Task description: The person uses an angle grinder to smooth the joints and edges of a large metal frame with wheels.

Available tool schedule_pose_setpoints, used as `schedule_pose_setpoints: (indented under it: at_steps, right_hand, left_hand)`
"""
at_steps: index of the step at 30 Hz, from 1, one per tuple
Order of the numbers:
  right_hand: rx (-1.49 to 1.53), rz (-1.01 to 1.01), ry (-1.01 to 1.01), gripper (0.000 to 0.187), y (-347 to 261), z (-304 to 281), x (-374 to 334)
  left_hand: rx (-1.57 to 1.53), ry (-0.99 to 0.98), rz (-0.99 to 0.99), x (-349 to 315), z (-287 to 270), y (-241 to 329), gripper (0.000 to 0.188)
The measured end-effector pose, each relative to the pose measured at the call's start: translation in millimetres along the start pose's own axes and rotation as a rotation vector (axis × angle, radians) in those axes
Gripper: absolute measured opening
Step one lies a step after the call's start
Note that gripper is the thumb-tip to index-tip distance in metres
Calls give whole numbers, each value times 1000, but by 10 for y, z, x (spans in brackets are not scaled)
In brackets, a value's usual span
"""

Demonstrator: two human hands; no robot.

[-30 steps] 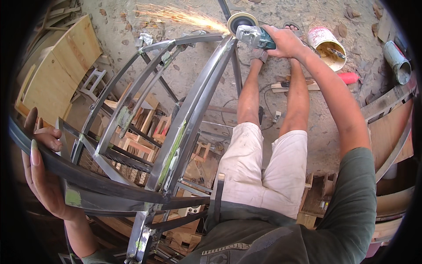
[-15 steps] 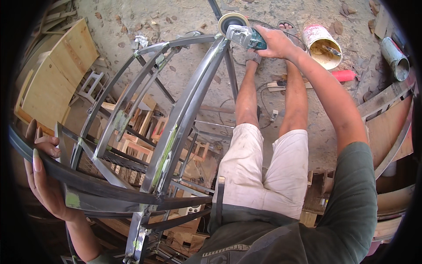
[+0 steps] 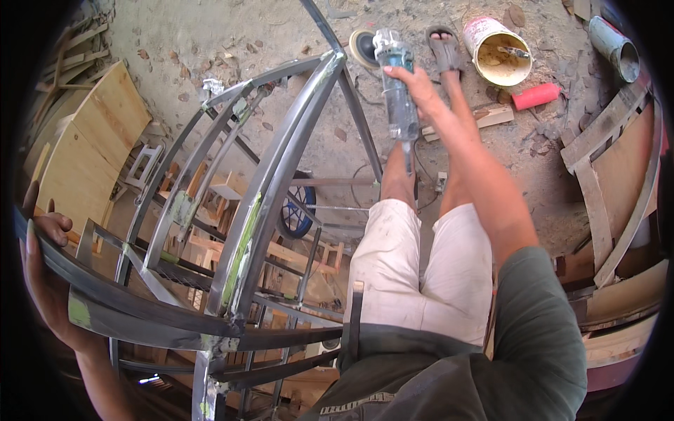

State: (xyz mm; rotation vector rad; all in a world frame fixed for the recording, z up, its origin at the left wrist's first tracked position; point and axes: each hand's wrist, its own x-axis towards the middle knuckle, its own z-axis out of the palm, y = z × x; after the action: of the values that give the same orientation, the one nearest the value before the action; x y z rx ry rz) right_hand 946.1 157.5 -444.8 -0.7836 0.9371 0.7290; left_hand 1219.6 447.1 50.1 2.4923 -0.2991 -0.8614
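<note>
My right hand (image 3: 423, 96) is wrapped round the body of an angle grinder (image 3: 399, 105), whose round, pale-rimmed disc (image 3: 363, 48) points away from me. The disc sits just right of the top corner of a curved metal frame (image 3: 281, 158), apart from it. Green and whitish patches of filler mark the frame's bars and joints. At the far left, my left hand (image 3: 45, 284) grips the frame's dark curved rail (image 3: 133, 291), fingers curled over its far side. Part of that palm is hidden behind the rail.
Ahead on the right lie a tipped bucket (image 3: 500, 59), a red bottle (image 3: 537, 96), a wooden strip (image 3: 491, 118) and a grey metal can (image 3: 614, 49). Curved plywood (image 3: 98, 126) stands at left. A blue-rimmed wheel (image 3: 298, 210) shows behind the frame. Wooden pieces (image 3: 604, 210) crowd the right.
The grinder has come off the frame's top corner, swinging from pointing sideways to lying lengthwise, its handle end toward me. My left hand still holds the rail.
</note>
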Motion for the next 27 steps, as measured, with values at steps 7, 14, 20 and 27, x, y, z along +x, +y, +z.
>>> schedule_pose_setpoints:
  at_steps: [7, 14, 20, 27]
  right_hand:
    - [144, 13, 9, 46, 279, 184, -58]
    - [190, -37, 9, 54, 427, 121, 91]
    - [158, -8, -11, 48, 427, 57, 95]
    - [138, 1, -34, 49, 362, 27, 131]
  left_hand:
    - [-29, -102, -6, -8, -133, -20, 51]
    - [-182, 107, -342, 161, 230, 263, 56]
    - [-292, 177, -399, 151, 123, 195, 57]
    - [-125, 95, -257, 111, 45, 141, 55]
